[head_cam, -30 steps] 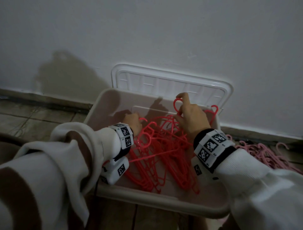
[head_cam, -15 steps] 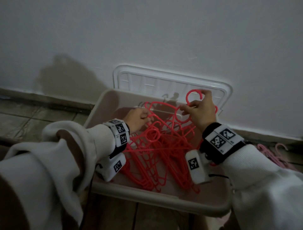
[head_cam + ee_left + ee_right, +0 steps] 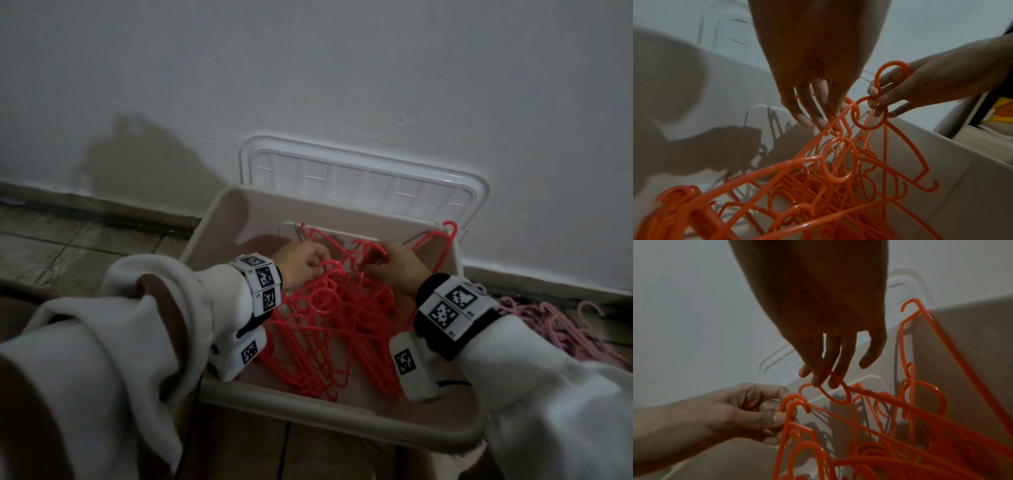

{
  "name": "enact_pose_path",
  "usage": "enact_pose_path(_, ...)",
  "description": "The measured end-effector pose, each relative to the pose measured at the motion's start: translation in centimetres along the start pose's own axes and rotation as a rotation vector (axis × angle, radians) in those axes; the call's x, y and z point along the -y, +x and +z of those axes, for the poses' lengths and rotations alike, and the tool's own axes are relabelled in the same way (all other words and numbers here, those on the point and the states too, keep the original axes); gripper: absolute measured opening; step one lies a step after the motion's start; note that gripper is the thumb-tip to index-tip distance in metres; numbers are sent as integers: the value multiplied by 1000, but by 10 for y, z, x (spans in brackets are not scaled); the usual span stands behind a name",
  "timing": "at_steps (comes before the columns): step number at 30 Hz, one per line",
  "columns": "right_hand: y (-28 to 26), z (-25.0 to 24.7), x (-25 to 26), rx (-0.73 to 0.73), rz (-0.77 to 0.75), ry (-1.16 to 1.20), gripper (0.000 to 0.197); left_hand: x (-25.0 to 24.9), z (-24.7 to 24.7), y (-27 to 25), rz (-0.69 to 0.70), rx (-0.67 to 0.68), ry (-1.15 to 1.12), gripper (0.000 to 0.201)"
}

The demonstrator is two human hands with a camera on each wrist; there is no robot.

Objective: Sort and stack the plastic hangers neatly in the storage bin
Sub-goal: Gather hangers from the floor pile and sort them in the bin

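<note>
Beige storage bin [image 3: 329, 416] on the floor against the wall, tangled red hangers [image 3: 329, 329] inside, left hand [image 3: 301, 263] pinching hanger hooks near the bin's far edge, right hand [image 3: 394, 270] gripping a hook loop [image 3: 872, 113], pink hangers [image 3: 555, 325] beyond the bin's right edge.

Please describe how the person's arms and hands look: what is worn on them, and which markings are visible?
Both arms wear loose cream-white sleeves; the left sleeve has a brown patch. Each wrist carries a black band with white blocks printed with black square codes, and a white camera box with one more code beneath. A thin dark cable hangs under the left box. The left hand and right hand are bare.
</note>
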State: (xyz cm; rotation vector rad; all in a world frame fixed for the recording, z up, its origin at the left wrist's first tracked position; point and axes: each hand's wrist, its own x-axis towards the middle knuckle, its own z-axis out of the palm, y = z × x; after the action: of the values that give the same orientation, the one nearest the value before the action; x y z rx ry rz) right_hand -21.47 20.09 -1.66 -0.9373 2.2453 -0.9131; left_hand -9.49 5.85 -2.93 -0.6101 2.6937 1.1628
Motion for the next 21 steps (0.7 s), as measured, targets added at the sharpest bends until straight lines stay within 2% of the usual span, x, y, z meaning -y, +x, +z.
enact_pose_path(2, 3, -1, -4, -63, 29, 144, 39, 0, -1, 0, 6, -19, 14, 11)
enact_pose_path(5, 10, -3, -5, -177, 27, 325, 32, -1, -2, 1, 0, -59, -82, 12)
enact_pose_path(9, 14, -7, 1, -294, -94, 617, 36, 3, -6, 8, 9, -130, -177, 17)
enact_pose_path(13, 17, -6, 4, -318, -161, 697, 36, 6, -5, 8, 2, -135, -176, 19)
enact_pose_path(19, 16, -5, 6, -312, -129, 639, 35, 7, -8, 6, 52, -127, -78, 18)
enact_pose_path(21, 15, -4, 6, -306, -126, 634, 35, 8, -7, 6, 13, -106, -103, 21)
